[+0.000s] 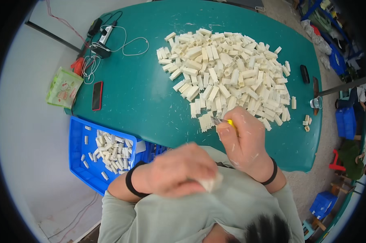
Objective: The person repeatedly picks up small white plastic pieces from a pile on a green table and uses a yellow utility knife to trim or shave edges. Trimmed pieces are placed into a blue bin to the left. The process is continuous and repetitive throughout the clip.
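A small knife with a yellow handle (231, 123) is gripped in my right hand (248, 142), closed round it. Its blade (218, 120) points left, over the near edge of a big heap of cream-coloured plastic pieces (231, 75), short and hollow like tube sections. Close to my chest, my left hand (177, 168) is blurred by motion, its fingers closed on one cream plastic piece (212, 183). That piece is partly hidden by the fingers and smeared. White flecks stick to the right hand.
The heap lies on a green table (138, 101) with scattered shavings. At lower left, a blue tray (79, 156) holds more pieces. A phone (97, 95), a power strip (106, 35) with cables and a green bag (64, 87) sit on the left; a glass (316, 103) stands right.
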Tool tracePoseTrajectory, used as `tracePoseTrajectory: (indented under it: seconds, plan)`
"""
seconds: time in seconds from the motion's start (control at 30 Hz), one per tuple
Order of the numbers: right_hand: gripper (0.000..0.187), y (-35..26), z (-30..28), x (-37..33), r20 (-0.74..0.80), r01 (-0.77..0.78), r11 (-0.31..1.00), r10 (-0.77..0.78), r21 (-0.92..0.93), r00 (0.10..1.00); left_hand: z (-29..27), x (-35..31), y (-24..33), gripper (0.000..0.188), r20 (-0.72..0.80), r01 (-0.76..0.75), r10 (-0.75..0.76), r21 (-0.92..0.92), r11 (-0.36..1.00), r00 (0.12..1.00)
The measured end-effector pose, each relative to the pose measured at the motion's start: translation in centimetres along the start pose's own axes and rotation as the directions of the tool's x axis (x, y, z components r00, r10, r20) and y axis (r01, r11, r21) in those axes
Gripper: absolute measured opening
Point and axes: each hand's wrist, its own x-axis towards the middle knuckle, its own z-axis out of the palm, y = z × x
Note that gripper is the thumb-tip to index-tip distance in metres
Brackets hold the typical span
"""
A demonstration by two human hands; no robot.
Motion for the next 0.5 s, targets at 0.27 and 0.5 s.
tracePoseTrajectory:
  seconds: [0.27, 0.5]
  plan:
    - [0.032, -0.8, -0.6, -0.6, 0.203, -0.171, 0.952, 0.12, 0.252, 0.972, -0.4, -0.1, -0.3, 0.048, -0.418, 0.143, -0.283, -0.335, 0.931, 0.863]
    - [0.033, -0.7, 0.0, -0.4, 0.199, -0.012, 0.964, -0.043, 0.264, 0.979, -0.6, -0.7, 0.0, 0.046, -0.395, 0.124, -0.158, -0.11, 0.986, 0.905]
